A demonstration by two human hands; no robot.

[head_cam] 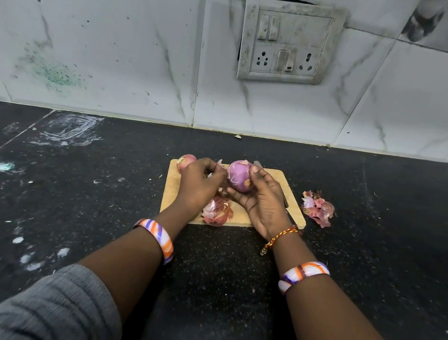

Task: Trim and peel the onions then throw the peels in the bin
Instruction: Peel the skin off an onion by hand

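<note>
Onion point(239, 177) sits gripped in right hand point(262, 199), just right of left hand point(199, 184), whose fingers point(218, 173) pinch its loose skin.

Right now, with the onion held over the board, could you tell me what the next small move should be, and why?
Probably pull the loose skin off with the left hand. The right hand cradles the mostly peeled onion above the cutting board, and the left hand's fingers pinch at its edge, where bits of skin seem to cling. Let it drop onto the peels on the board.
</note>
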